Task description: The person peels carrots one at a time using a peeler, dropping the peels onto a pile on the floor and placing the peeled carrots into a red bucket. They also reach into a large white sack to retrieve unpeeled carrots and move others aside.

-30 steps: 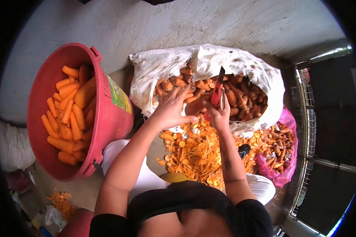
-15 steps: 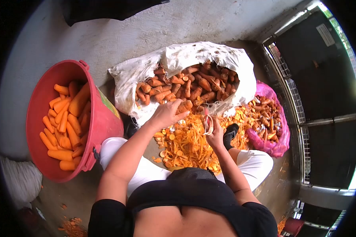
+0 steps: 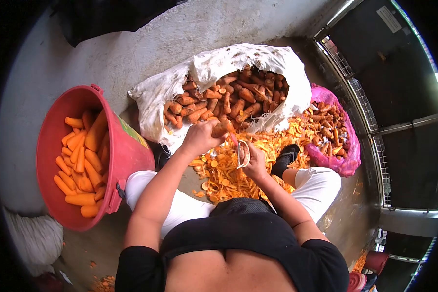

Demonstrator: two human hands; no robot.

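My left hand (image 3: 198, 139) is wrapped round an unpeeled carrot (image 3: 222, 128), its free end pointing right, in front of the torn white sack. In my right hand (image 3: 256, 164), closed, is a peeler (image 3: 241, 155) with a pale loop-shaped frame and a reddish tip. That tip is right by the carrot's lower end. Beneath both hands spreads a heap of orange peelings (image 3: 224, 181) with cut carrot ends among them. The white sack (image 3: 151, 104) lies on its side, and through its torn opening show many dirty carrots (image 3: 238, 100).
A red bucket (image 3: 131, 151) with peeled carrots (image 3: 81, 170) stands at my left. To the right of the sack is a pink mesh bag (image 3: 348, 163) holding carrot pieces. My shoe (image 3: 288, 155) rests beside the peelings. A wall (image 3: 117, 58) rises behind; dark panels (image 3: 399, 87) line the right.
My right hand has brought the peeler leftward, up to the carrot. My left hand has shifted slightly left with the carrot still in it. The whole view has tilted a little.
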